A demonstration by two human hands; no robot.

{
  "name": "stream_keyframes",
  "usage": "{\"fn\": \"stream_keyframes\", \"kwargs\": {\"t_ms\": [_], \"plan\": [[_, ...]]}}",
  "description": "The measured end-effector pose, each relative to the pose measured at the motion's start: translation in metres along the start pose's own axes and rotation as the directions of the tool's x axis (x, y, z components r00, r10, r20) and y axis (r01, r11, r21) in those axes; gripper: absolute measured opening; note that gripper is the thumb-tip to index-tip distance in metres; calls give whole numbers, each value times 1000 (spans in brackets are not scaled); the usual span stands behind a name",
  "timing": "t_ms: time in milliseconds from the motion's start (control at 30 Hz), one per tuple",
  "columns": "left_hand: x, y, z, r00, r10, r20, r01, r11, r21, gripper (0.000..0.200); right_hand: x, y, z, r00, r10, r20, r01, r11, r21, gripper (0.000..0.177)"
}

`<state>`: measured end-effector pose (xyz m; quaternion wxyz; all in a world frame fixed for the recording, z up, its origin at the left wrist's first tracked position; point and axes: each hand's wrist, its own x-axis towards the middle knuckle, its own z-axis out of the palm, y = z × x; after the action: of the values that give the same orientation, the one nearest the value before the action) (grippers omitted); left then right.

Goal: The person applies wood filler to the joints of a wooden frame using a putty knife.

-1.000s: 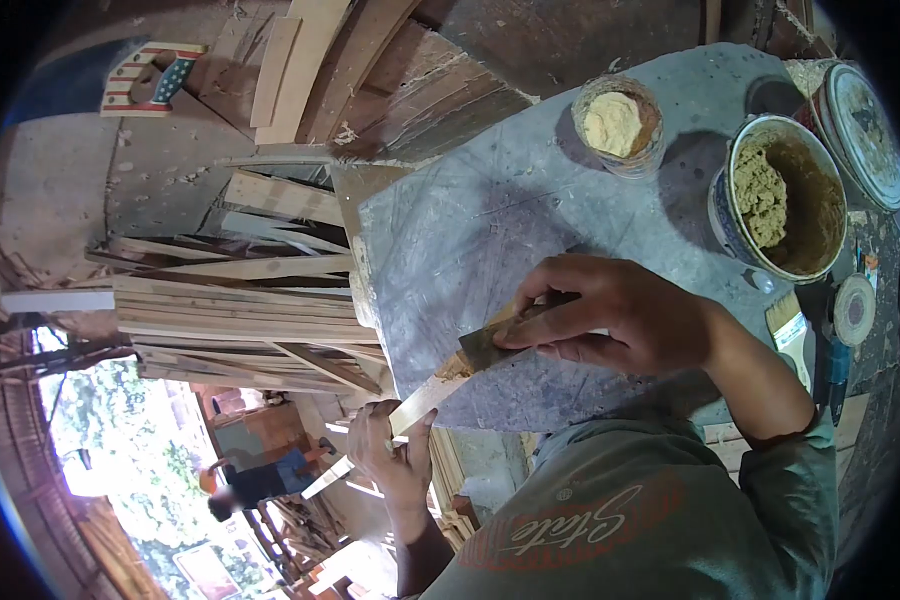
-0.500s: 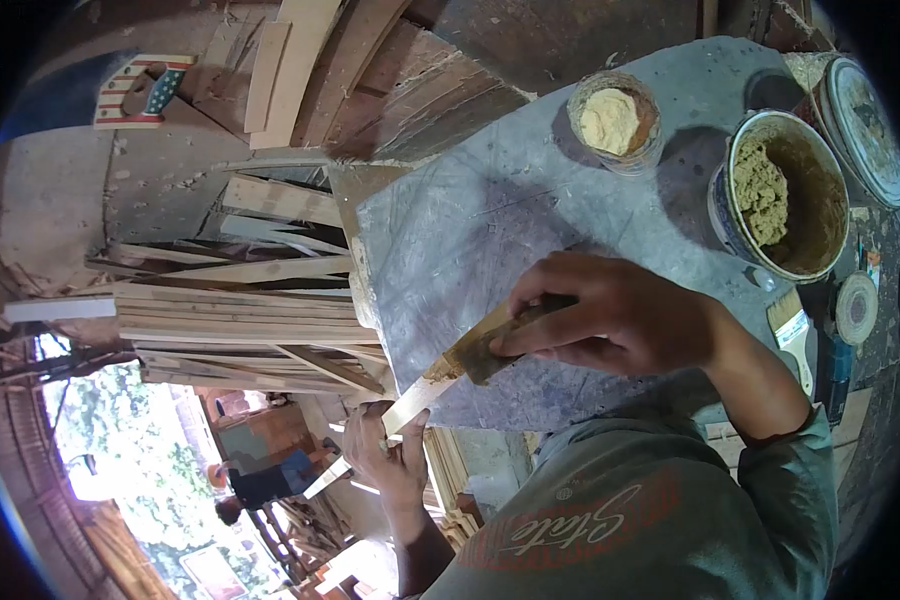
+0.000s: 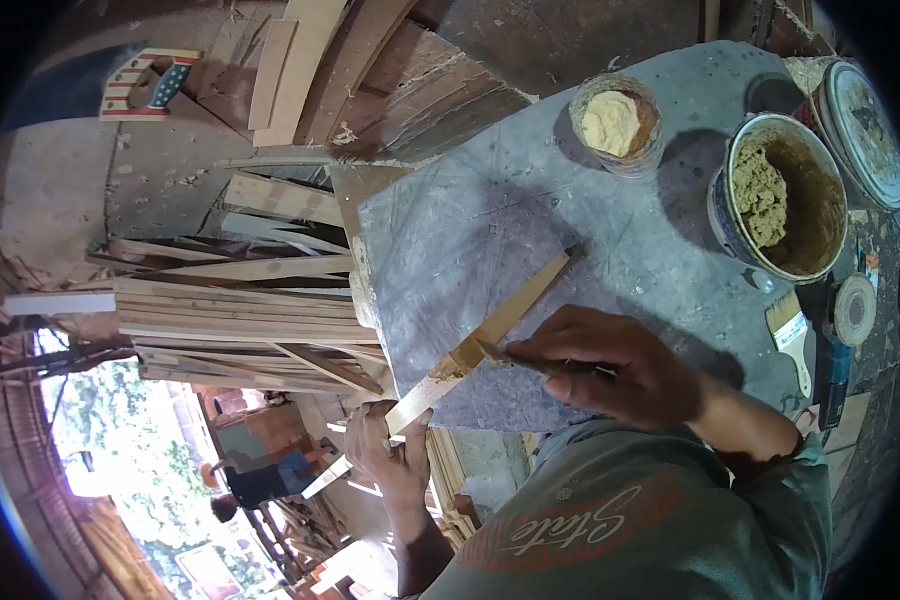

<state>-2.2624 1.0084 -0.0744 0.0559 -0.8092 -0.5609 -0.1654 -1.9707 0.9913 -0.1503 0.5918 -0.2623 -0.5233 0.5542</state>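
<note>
A narrow wooden strip (image 3: 515,308) lies slantwise over the grey tabletop (image 3: 450,235), with brown paste smeared near its middle. My left hand (image 3: 388,450) is closed around the strip's lower part, beyond the table edge. In my right hand (image 3: 610,362) is a thin flat scraper (image 3: 515,358), pinched between thumb and fingers, its tip beside the smeared patch. Whether the tip touches the wood I cannot tell. A metal can (image 3: 820,235) of lumpy brown paste (image 3: 760,200) stands at the right, and a jar (image 3: 652,150) of pale powder (image 3: 610,122) stands at the back.
Stacked wooden strips (image 3: 240,320) are left of the table. A brush (image 3: 792,345), a tape roll (image 3: 855,310) and a lidded container (image 3: 865,135) are at the right. A handsaw (image 3: 120,85) lies upper left. Another person (image 3: 265,482) is far off at lower left.
My right hand has moved down and right with the scraper, turning it edge-on. The strip's upper end and smeared patch now show. My left hand has hardly moved.
</note>
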Motion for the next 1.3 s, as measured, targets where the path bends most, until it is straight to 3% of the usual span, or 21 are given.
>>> {"fn": "stream_keyframes", "kwargs": {"t_ms": [67, 267, 367, 467, 600, 700, 767, 933, 1033, 1300], "plan": [[-1, 1, 0, 1000, -1, 4, 1, 1000, -2, 39, -1, -2, 11, 998, 54, -19, -54, 998, 13, 37], [-1, 4, 0, 1000, 23, -11, -23, 1000, 14, 38, -7, -11, 17, 998, -59, 32, 59, 998, -1, 38], [0, 5, 0, 999, 26, -28, -26, 1000, 0, 39, -3, -3, 16, 992, -79, -102, 71, 994, -83, 39], [-4, -3, 1, 999, 33, -20, -33, 999, 14, 40, -5, -1, 24, 999, 5, -49, -6, 1000, -26, 40], [0, -5, 1, 999, -38, -12, 38, 999, -24, 45, -14, -2, 12, 989, -140, 45, 137, 988, 71, 39], [11, -18, 4, 1000, -23, -12, 23, 999, -48, 44, -38, 24, -4, 980, 195, -52, -190, 978, 82, 37], [23, -27, 5, 1000, -3, 5, 3, 998, -56, 42, -53, 37, -12, 884, 408, -229, -379, 911, 161, 35], [64, -28, 4, 999, 38, 31, -36, 997, -63, 42, -96, 66, -41, 864, 326, -382, -302, 945, 124, 35], [70, -30, 1, 994, 102, -32, -104, 994, -45, 42, -102, 51, -40, 752, 436, -495, -416, 896, 157, 36], [62, -53, -4, 966, 220, -134, -232, 970, -75, 46, -111, 40, -27, 759, 363, -540, -394, 917, 61, 38]]}}
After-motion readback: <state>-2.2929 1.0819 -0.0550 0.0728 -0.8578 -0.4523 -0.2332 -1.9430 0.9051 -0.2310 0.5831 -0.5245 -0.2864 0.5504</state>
